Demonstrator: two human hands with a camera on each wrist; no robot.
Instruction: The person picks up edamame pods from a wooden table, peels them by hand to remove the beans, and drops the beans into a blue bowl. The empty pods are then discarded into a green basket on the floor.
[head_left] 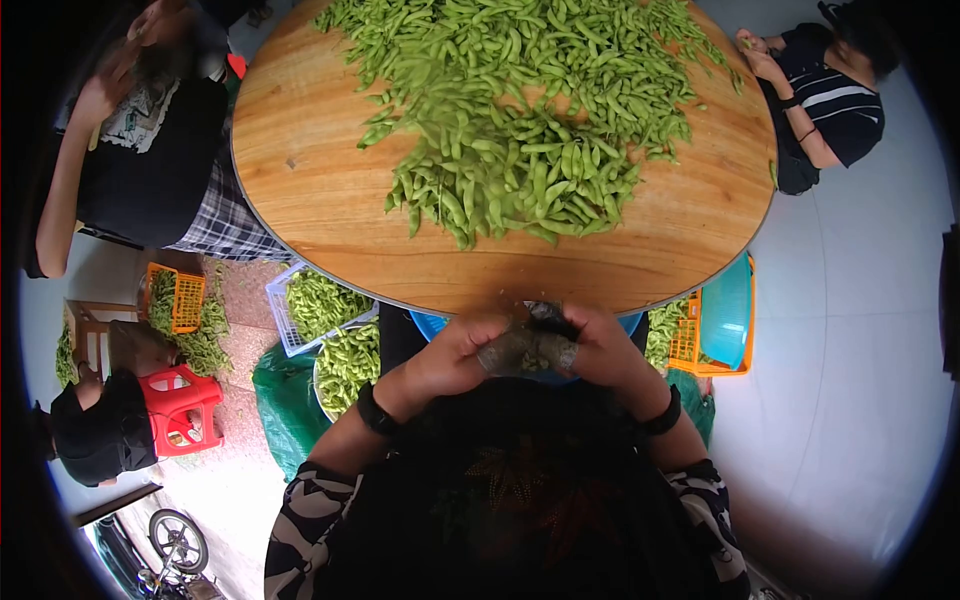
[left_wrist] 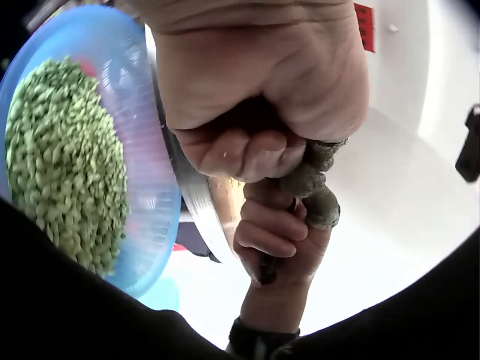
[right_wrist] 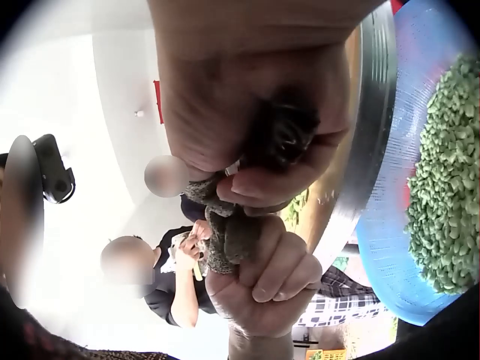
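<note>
Both hands meet close to my body at the near edge of the round wooden table [head_left: 330,230]. The left hand [head_left: 450,350] has its fingers curled in, and its thumb and forefinger tips wear rough grey coverings [left_wrist: 322,208]. Opposite it, the right hand [head_left: 605,350] curls round a dark, glossy thing [right_wrist: 289,135] in its palm; I cannot tell its kind. Its thumb and forefinger are covered in the same way, and the covered tips of both hands press together. Below sits a blue basin [left_wrist: 154,217] of shelled green beans [left_wrist: 67,165]. A heap of green soybean pods [head_left: 520,170] spreads over the table.
Crates of pods, a white one [head_left: 285,310] and an orange one [head_left: 745,365], flank my legs. A green sack [head_left: 285,400] lies at the left. People sit left [head_left: 150,170] and right [head_left: 835,100] of the table; another is by a red stool [head_left: 180,400].
</note>
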